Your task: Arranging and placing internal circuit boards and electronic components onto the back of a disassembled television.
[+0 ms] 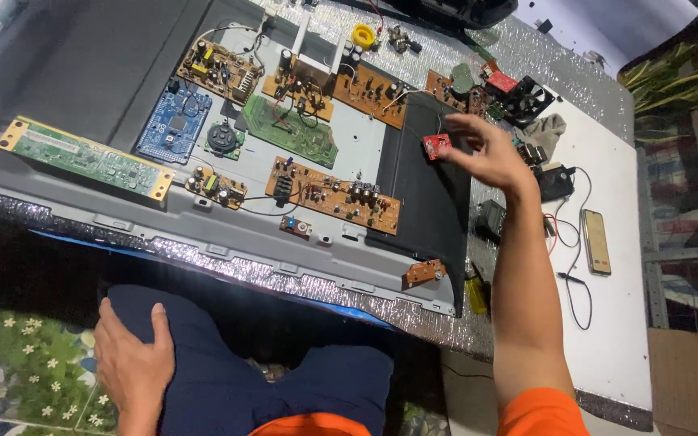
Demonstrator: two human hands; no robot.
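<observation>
Hands first, from where I watch through the head camera: at seven o'clock, nearest me, the left hand lies flat and empty on a knee in dark blue trousers, fingers spread, probably to steady the body. Just beyond the knees, a large grey panel back lies flat like a shallow tray, its silvery edge towards me. Spread over it, component side up so the parts can be seen, are a small brown board at five o'clock, a long brown circuit board in the middle, a long green strip board at nine o'clock, and farther off a blue board and a green board. At two o'clock the right hand reaches out over the panel's dark sheet, thumb and fingertips pinching a small red module, held just above the surface. To its right, on the white table, a phone lies face up. Farthest away, at one o'clock, sits a black fan.
</observation>
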